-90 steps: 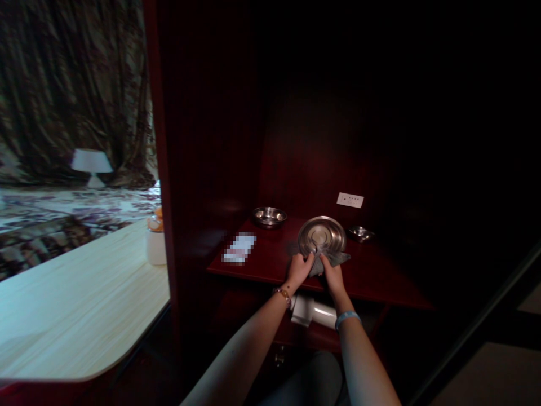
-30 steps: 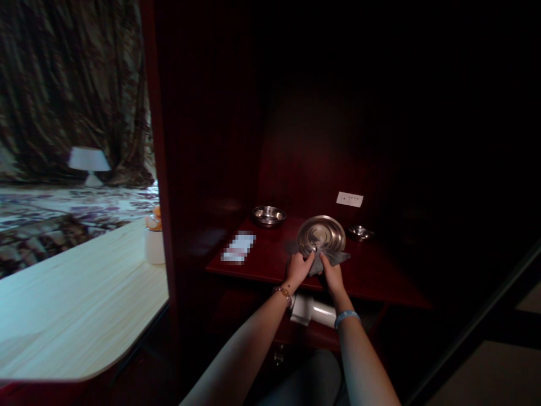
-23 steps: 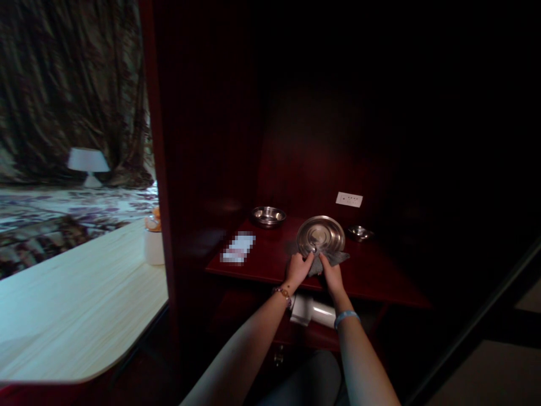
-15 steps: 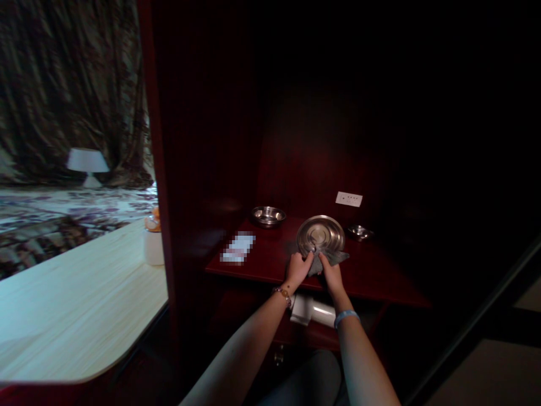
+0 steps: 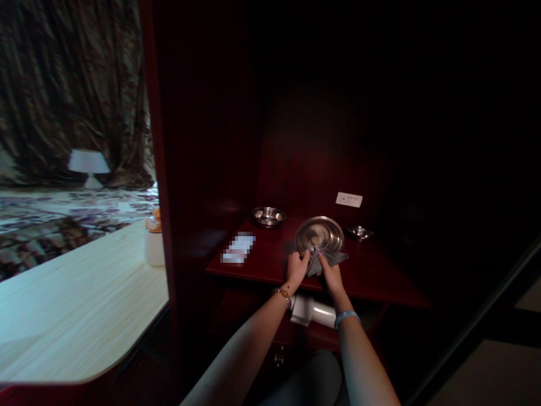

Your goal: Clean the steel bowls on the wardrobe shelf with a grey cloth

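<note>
A round shiny metal dish (image 5: 321, 234) is tilted up over the dark red shelf, its ringed face towards me. My left hand (image 5: 297, 266) grips its lower left rim. A grey cloth (image 5: 315, 264) is bunched against the dish's lower edge, with a corner sticking out to the right. My right hand (image 5: 331, 272) pinches the cloth at the lower rim, close beside my left hand. The fingertips of both hands are partly hidden behind the cloth and dish.
A metal bowl (image 5: 269, 216) stands at the shelf's back left, a smaller one (image 5: 360, 233) at the right. A blurred white item (image 5: 239, 248) lies front left. White objects (image 5: 315, 311) sit below the shelf (image 5: 253, 272). A pale table (image 5: 84, 304) is at left.
The dish has shifted and turned very slightly. My left thumb has moved a little left, away from the cloth's middle. Both hands remain at the lower rim.
</note>
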{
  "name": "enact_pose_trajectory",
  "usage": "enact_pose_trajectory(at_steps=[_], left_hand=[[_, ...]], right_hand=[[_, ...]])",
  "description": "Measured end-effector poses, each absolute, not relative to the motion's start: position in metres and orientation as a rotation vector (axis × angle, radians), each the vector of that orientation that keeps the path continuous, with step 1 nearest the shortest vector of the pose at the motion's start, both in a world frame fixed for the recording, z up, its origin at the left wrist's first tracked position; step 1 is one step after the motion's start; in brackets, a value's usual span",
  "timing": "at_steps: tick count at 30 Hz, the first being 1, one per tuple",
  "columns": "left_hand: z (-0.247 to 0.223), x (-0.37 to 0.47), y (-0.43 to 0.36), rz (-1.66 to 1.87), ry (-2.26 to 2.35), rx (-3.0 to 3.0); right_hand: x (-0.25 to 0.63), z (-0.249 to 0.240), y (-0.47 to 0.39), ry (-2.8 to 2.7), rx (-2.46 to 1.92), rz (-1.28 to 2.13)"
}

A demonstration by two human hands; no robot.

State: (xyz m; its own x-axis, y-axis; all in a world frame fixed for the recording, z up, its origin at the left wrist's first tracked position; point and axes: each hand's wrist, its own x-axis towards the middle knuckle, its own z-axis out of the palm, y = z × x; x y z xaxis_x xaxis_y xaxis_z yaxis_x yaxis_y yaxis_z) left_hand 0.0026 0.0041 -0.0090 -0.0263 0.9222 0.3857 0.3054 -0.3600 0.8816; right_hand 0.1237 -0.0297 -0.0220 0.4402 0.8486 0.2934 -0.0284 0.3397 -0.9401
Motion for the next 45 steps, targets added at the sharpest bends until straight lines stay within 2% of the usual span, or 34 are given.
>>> enact_pose_trajectory(at_steps=[18, 36, 45], left_hand=[[-0.0108, 0.0033, 0.0026, 1.411, 1.249, 1.682], [-0.0035, 0.0009, -0.0051, 1.253, 1.291, 1.781], [-0.0084, 0.0038, 0.0002, 1.397, 1.275, 1.728]], right_hand=[[0.1263, -0.0249, -0.0274, -0.932, -1.073, 0.686], [0.1282, -0.0249, -0.0256, -0.917, -1.089, 0.668], [0.1253, -0.0230, -0.0292, -0.938, -1.081, 0.698]])
